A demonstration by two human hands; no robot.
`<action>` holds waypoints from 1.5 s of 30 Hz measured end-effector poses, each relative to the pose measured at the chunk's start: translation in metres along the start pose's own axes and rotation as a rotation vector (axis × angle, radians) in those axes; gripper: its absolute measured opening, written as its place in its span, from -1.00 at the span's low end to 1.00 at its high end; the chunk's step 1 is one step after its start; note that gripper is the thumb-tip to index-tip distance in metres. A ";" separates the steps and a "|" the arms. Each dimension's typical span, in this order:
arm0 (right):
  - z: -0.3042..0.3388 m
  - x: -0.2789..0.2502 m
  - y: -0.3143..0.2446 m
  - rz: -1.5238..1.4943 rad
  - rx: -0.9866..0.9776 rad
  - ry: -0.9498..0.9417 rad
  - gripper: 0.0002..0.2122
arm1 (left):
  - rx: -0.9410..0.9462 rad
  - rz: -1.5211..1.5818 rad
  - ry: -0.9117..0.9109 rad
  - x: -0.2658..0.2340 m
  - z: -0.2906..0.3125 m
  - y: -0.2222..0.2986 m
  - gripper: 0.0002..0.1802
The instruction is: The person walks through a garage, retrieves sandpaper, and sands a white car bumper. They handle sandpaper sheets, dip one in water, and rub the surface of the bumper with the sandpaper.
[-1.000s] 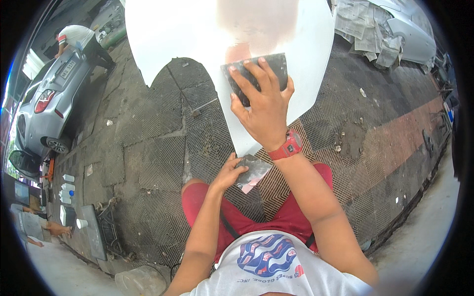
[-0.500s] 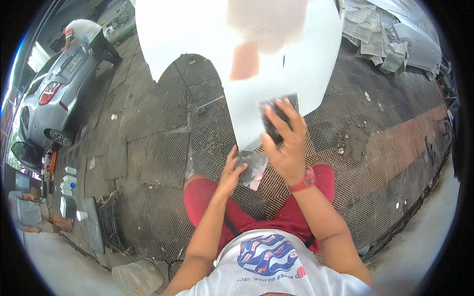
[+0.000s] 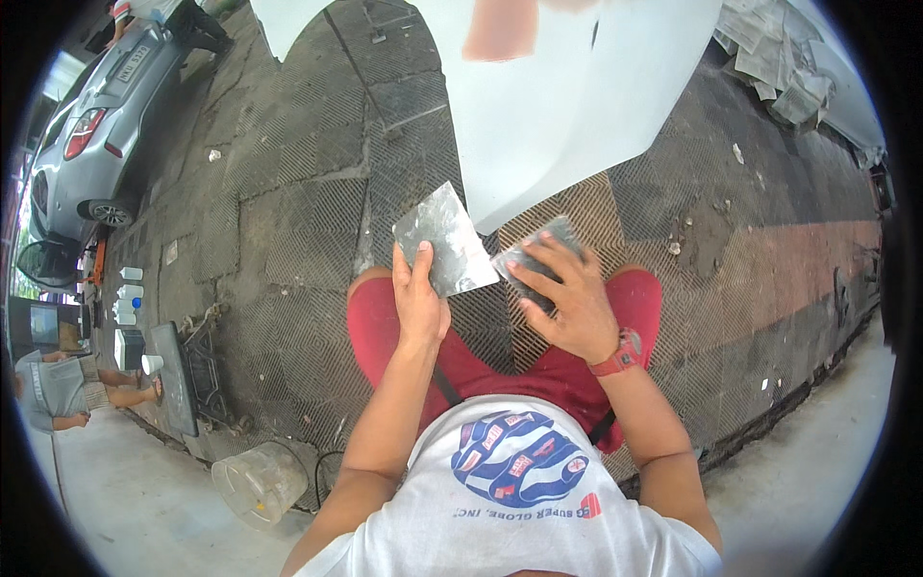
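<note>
My left hand (image 3: 418, 300) grips a square, thin metal plate (image 3: 450, 236) with grey smears, its thumb on top and the fingers mostly behind. Just right of it, my right hand (image 3: 577, 303) is closed over a dark grey rectangular pad (image 3: 561, 231), fingers spread across its top. The pad's left corner is close to the plate's right corner; whether they touch I cannot tell. Beyond both hands hangs or stands a white car body panel (image 3: 567, 115) with a pinkish filler patch (image 3: 502, 29). Its pointed lower end comes down between plate and pad.
Ribbed dark tiles (image 3: 298, 231) cover the floor. A silver car (image 3: 120, 106) is at far left, with a person (image 3: 197, 29) leaning by it. Another person (image 3: 67, 385) is at the left edge. A clear bucket (image 3: 258, 484) stands lower left; a paper-masked car (image 3: 798, 67) is far right.
My right hand has come down and nearer with the pad, away from the panel. The left hand has raised and turned the plate. The view has tilted lower, so the panel sits higher.
</note>
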State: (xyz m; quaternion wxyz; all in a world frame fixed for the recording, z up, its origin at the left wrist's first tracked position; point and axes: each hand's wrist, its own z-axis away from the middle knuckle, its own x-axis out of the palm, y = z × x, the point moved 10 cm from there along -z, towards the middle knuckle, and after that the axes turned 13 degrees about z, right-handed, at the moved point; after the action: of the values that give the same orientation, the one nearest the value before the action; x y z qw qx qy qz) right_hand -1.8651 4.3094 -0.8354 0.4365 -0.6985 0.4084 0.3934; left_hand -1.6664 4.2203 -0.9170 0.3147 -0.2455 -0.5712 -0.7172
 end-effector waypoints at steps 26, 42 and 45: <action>-0.147 -0.148 -0.001 0.314 0.162 0.801 -0.51 | -0.232 -0.657 -0.581 0.042 -0.074 -0.055 -0.43; -0.145 -0.159 -0.002 0.345 0.173 0.795 -0.56 | -0.212 -0.718 -0.572 0.048 -0.065 -0.053 -0.54; -0.154 -0.162 -0.003 0.371 0.167 0.778 -0.58 | -0.172 -0.758 -0.634 0.048 -0.067 -0.057 -0.53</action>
State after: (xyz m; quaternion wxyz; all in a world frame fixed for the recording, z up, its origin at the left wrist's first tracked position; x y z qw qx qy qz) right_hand -1.8899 4.2033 -0.6402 0.2270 -0.6717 0.6915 0.1385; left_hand -1.7405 4.1553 -0.9360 -0.1782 -0.2517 -0.6266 -0.7157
